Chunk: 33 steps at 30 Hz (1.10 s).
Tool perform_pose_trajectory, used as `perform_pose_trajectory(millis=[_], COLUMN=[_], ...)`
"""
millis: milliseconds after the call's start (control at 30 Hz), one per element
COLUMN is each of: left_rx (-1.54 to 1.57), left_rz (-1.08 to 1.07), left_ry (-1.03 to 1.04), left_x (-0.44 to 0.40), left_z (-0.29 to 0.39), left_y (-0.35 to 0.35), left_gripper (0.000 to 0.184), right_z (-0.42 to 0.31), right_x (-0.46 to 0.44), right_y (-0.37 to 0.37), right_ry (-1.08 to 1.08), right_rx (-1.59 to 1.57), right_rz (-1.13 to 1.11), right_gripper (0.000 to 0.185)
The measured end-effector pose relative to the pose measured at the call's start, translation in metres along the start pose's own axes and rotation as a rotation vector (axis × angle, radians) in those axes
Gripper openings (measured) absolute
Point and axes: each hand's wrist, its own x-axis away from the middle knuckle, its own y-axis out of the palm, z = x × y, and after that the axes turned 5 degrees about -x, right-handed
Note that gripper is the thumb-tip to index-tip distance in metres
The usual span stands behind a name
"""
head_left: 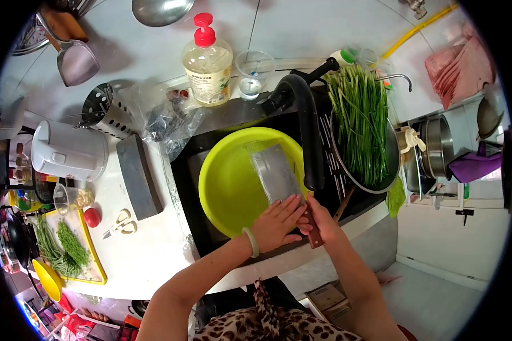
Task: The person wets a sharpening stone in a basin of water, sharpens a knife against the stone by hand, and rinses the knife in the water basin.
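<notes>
A cleaver [276, 173] with a wide metal blade and a brown wooden handle is held over a yellow-green basin [224, 190] in the dark sink. My right hand [320, 220] is wrapped round the handle at the basin's right front edge. My left hand [277, 223], with a pale bangle at the wrist, lies with its fingers stretched out over the lower end of the blade, close to my right hand. The blade's upper part reaches over the middle of the basin. Whether it touches the water cannot be made out.
A black faucet [308, 131] arches over the basin's right side. Right of it, green stalks [358, 125] fill a metal colander. A soap bottle [208, 74] stands behind the sink. Left are a grey whetstone [137, 176], scissors [121, 223], a tomato [92, 217] and a white kettle [68, 150].
</notes>
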Motion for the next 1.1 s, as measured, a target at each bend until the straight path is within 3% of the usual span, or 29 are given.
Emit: perform_pose_trajectory(millis=[367, 433, 500, 533, 600, 633, 667, 733, 767, 833, 933, 1000, 1033, 1100], left_rx=[-0.115, -0.192, -0.188, -0.185, 0.034, 0.035, 0.183, 0.336, 0.693, 1.068, 1.496, 1.425, 1.219, 0.879], left_rz=[-0.063, -0.117, -0.034, -0.033, 0.225, 0.223, 0.465, 0.710, 0.735, 0.746, 0.429, 0.340, 0.349, 0.256], left_ry=[0.067, -0.134, -0.288, -0.286, -0.683, -0.683, -0.825, -0.959, -1.237, -1.502, -1.136, -0.718, -0.445, -0.294], left_x=[-0.007, -0.009, -0.006, -0.003, 0.003, 0.006, 0.010, 0.015, 0.015, 0.018, 0.009, 0.000, -0.007, -0.015], left_z=[-0.041, -0.058, -0.076, -0.083, -0.100, -0.112, -0.126, -0.138, -0.137, -0.131, -0.076, -0.038, -0.018, 0.003], left_y=[-0.025, -0.029, -0.034, -0.032, -0.017, 0.000, 0.025, 0.053, 0.056, 0.061, 0.020, 0.011, 0.012, 0.009], left_gripper=[0.073, 0.068, 0.068, 0.068, 0.061, 0.061, 0.053, 0.047, 0.040, 0.039, 0.037, 0.040, 0.044, 0.053], right_z=[-0.007, -0.005, -0.006, -0.006, -0.005, -0.005, -0.006, -0.011, -0.011, -0.013, -0.010, -0.009, -0.010, -0.003], right_x=[0.016, 0.020, 0.026, 0.029, 0.027, 0.026, 0.025, 0.021, 0.018, 0.008, -0.006, -0.014, -0.017, -0.023], right_y=[-0.010, -0.014, -0.013, -0.012, -0.016, -0.017, -0.016, -0.012, -0.011, -0.013, -0.012, -0.013, -0.012, -0.008], right_ry=[0.160, 0.167, 0.189, 0.212, 0.179, 0.149, 0.150, 0.100, 0.098, 0.092, 0.054, 0.100, 0.139, 0.090], right_rx=[-0.004, 0.048, 0.060, 0.072, 0.089, 0.108, 0.106, 0.199, 0.202, 0.280, 0.251, 0.199, 0.148, 0.101], right_rz=[-0.199, -0.236, -0.230, -0.230, -0.212, -0.197, -0.196, -0.125, -0.123, 0.004, 0.041, 0.013, -0.006, 0.029], right_gripper=[0.056, 0.060, 0.062, 0.063, 0.063, 0.063, 0.063, 0.062, 0.062, 0.059, 0.057, 0.054, 0.051, 0.048])
